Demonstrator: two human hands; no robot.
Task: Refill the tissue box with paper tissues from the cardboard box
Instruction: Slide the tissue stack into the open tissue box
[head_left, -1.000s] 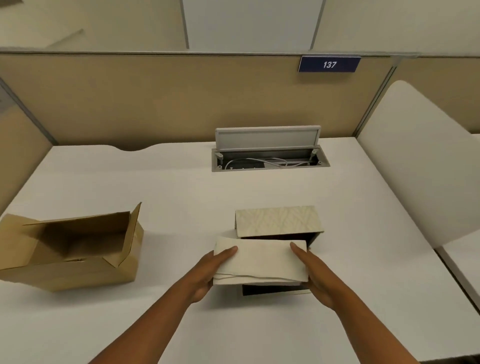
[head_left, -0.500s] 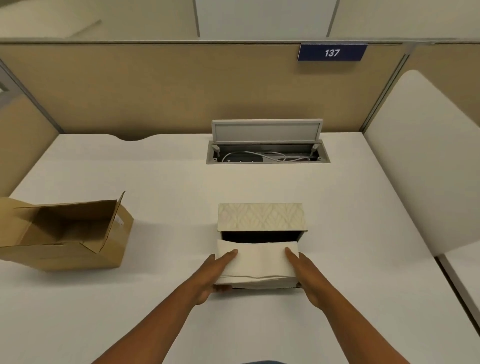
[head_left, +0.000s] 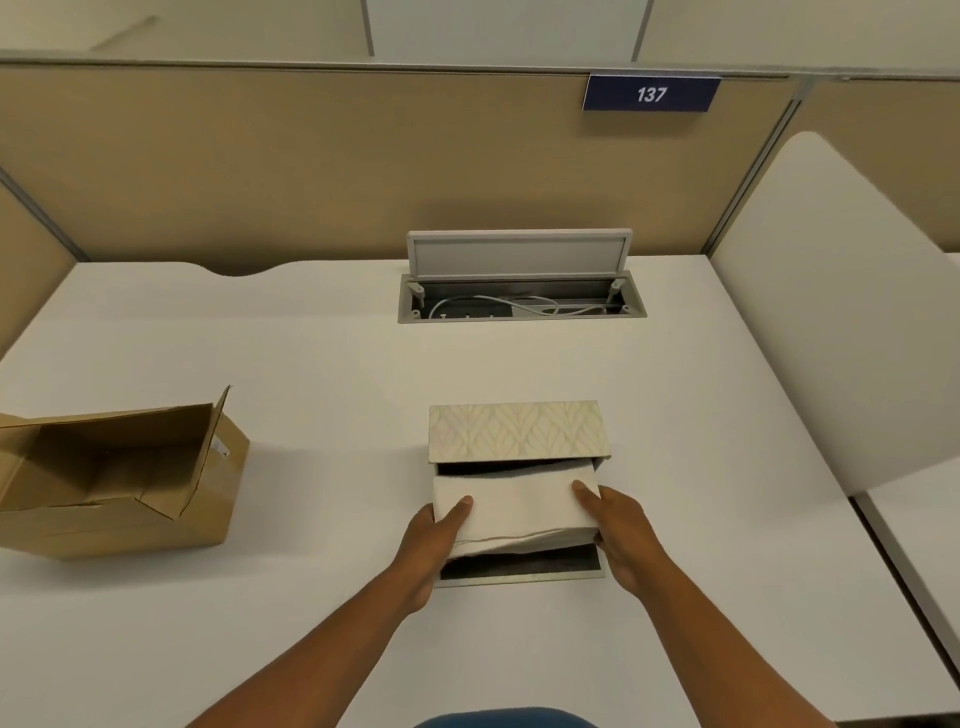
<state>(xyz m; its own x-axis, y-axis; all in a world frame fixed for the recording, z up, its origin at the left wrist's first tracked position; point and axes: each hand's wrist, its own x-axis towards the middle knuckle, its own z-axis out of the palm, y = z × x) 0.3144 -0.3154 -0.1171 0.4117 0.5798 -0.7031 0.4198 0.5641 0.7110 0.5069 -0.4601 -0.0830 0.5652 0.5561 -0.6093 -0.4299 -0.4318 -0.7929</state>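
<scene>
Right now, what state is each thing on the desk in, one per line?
Patterned beige tissue box: lid raised, open.
White paper tissue stack: partly lowered into the box, front edge above its rim.
Left hand: gripping the stack.
Right hand: gripping the stack.
Brown cardboard box: flaps open, looks empty.
Grey desk cable hatch: flipped open.

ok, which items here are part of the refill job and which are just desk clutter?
Part of the job:
- tissue stack, held over the tissue box whose patterned lid is up
- left hand and right hand, one at each end of the stack
- cardboard box, open, on the left

Not involved:
- cable hatch, flap raised
- 137 sign
</scene>
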